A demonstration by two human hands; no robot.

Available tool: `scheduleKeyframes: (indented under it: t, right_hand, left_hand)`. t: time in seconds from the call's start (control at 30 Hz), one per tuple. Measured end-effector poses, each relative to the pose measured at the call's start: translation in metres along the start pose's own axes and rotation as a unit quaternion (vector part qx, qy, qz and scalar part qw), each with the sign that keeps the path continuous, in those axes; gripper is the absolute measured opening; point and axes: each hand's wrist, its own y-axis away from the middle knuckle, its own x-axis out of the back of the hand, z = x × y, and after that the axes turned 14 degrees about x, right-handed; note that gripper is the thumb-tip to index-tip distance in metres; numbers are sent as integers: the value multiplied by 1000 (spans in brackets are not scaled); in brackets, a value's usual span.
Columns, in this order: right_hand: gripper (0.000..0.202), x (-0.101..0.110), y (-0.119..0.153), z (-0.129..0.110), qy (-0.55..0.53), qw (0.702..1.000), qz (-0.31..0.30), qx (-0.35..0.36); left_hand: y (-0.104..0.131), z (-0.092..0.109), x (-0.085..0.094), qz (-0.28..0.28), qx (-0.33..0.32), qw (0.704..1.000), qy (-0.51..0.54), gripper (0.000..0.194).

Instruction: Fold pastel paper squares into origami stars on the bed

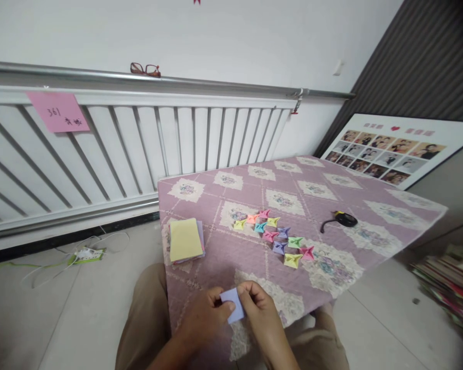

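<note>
A small folded piece of lavender paper (233,305) is held between both hands above the near edge of the table. My left hand (206,316) pinches its left side, with the thumb lying on the paper. My right hand (259,303) grips its upper right corner between thumb and fingers. Beyond the hands, several small folded paper shapes (270,236) in yellow, pink, blue, purple, green and orange stand in slanting rows. A stack of square paper with a yellow sheet (185,240) on top lies at the table's left side.
The table has a purple patterned cloth (224,252). A black object with a strap (346,219) lies to the right. Behind are a white radiator (150,139) and glasses (145,69) on a pipe. A photo board (386,149) leans at the right; a power strip (87,255) lies on the floor.
</note>
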Motion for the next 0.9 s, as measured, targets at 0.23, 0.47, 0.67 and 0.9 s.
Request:
scheduleKeyframes:
  t: [0.23,0.47,0.67,0.9]
  right_hand:
    - [38,0,-4,13,-13,1000,10,-12]
    - [36,1,-6,26,-12,1000,0,-24]
    - [29,3,-8,34,91,995,-43,9]
    - [23,8,-14,49,295,946,-60,121]
  left_hand:
    - [0,-8,-1,-6,-9,1000,-5,10]
    - [-3,-16,1,-15,-2,1000,-2,7]
    - [-3,-24,12,-22,1,994,-104,6]
    - [-9,-21,30,158,-95,957,-222,16]
